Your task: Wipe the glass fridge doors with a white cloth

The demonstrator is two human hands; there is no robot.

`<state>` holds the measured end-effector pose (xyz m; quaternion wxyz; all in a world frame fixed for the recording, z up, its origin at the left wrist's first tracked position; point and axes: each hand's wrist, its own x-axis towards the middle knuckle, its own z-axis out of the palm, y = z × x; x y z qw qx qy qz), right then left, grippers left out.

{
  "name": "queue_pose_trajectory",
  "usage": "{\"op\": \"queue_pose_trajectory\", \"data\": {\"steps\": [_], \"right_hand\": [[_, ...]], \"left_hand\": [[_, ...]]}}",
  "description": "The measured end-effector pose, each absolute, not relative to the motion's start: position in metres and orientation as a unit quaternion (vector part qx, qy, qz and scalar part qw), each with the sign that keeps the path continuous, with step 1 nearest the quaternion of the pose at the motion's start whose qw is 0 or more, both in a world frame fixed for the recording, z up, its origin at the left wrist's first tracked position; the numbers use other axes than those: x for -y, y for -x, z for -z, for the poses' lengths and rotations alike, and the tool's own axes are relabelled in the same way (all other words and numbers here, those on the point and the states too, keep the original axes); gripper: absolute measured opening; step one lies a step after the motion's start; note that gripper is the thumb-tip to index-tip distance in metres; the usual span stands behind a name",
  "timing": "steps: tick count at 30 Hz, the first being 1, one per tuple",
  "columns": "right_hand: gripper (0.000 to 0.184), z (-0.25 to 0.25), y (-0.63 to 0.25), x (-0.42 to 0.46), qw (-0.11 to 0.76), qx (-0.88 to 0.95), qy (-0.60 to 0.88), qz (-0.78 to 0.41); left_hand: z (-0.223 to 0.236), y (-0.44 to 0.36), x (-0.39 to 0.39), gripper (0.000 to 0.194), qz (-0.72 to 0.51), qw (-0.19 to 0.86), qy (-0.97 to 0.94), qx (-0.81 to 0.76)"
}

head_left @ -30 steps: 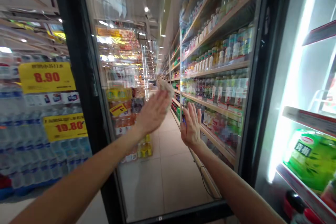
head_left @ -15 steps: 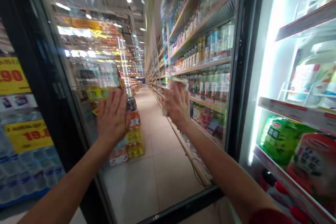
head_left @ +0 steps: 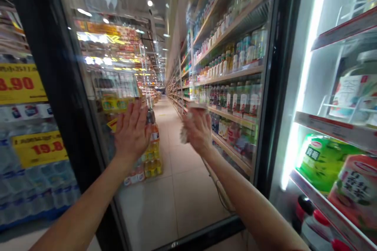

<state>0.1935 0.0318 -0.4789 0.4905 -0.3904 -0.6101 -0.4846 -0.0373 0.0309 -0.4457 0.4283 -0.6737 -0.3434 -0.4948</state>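
Note:
A glass door (head_left: 153, 211) with a black frame stands in front of me. Flat against its left part lies my left hand (head_left: 132, 131), fingers stretched out and nothing in it. My right hand (head_left: 200, 133) presses a pale, crumpled cloth (head_left: 184, 134) to the pane, right of the left hand. The cloth shows at the upper and left edges of the fingers; the rest is hidden under the palm. Motion blurs the right hand slightly.
To the right, lit cooler shelves (head_left: 332, 123) hold a green pack (head_left: 324, 160), a red pack (head_left: 356, 192) and bottles. Yellow price signs (head_left: 41, 149) hang over packed water bottles (head_left: 44, 192) at left. Through the glass, a floor aisle (head_left: 165, 125) and bottle shelves (head_left: 232, 74) appear.
My right hand and the cloth sit a little lower on the glass. My left hand stays flat on the pane. The whole view has shifted slightly.

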Motion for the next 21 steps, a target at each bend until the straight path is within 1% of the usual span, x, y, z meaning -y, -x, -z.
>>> {"op": "queue_pose_trajectory", "data": {"steps": [1, 3, 5, 6, 8, 10, 12, 13, 15, 18, 20, 21], "right_hand": [[0.047, 0.480, -0.222, -0.034, 0.543, 0.544, 0.424, 0.480], [0.053, 0.477, -0.270, -0.039, 0.625, 0.431, 0.492, 0.427], [0.055, 0.475, -0.282, -0.041, 0.660, 0.392, 0.499, 0.402], [0.056, 0.475, -0.271, -0.040, 0.660, 0.407, 0.488, 0.401], [0.058, 0.482, -0.225, -0.037, 0.618, 0.495, 0.444, 0.419], [0.059, 0.494, -0.176, -0.032, 0.519, 0.628, 0.388, 0.430], [0.058, 0.506, -0.154, -0.029, 0.445, 0.698, 0.354, 0.435], [0.057, 0.513, -0.158, -0.028, 0.435, 0.700, 0.360, 0.438], [0.056, 0.521, -0.193, -0.028, 0.474, 0.637, 0.418, 0.441], [0.058, 0.522, -0.256, -0.031, 0.589, 0.467, 0.510, 0.418], [0.058, 0.517, -0.263, -0.032, 0.631, 0.414, 0.523, 0.395], [0.058, 0.516, -0.251, -0.031, 0.634, 0.423, 0.517, 0.389]], "left_hand": [[0.446, 0.037, -0.031, 0.064, 0.495, 0.427, 0.674, 0.343], [0.446, 0.036, -0.031, 0.064, 0.497, 0.425, 0.675, 0.342], [0.445, 0.035, -0.031, 0.064, 0.501, 0.416, 0.679, 0.340], [0.444, 0.035, -0.032, 0.063, 0.503, 0.411, 0.681, 0.337], [0.444, 0.035, -0.033, 0.061, 0.507, 0.407, 0.683, 0.333], [0.449, 0.035, -0.033, 0.061, 0.508, 0.413, 0.680, 0.331], [0.460, 0.036, -0.031, 0.061, 0.503, 0.415, 0.680, 0.336], [0.467, 0.036, -0.030, 0.062, 0.498, 0.412, 0.682, 0.341], [0.483, 0.037, -0.028, 0.064, 0.493, 0.406, 0.685, 0.351], [0.499, 0.037, -0.024, 0.066, 0.490, 0.402, 0.685, 0.359], [0.502, 0.036, -0.024, 0.067, 0.490, 0.404, 0.683, 0.362], [0.502, 0.036, -0.024, 0.067, 0.488, 0.404, 0.682, 0.365]]}}
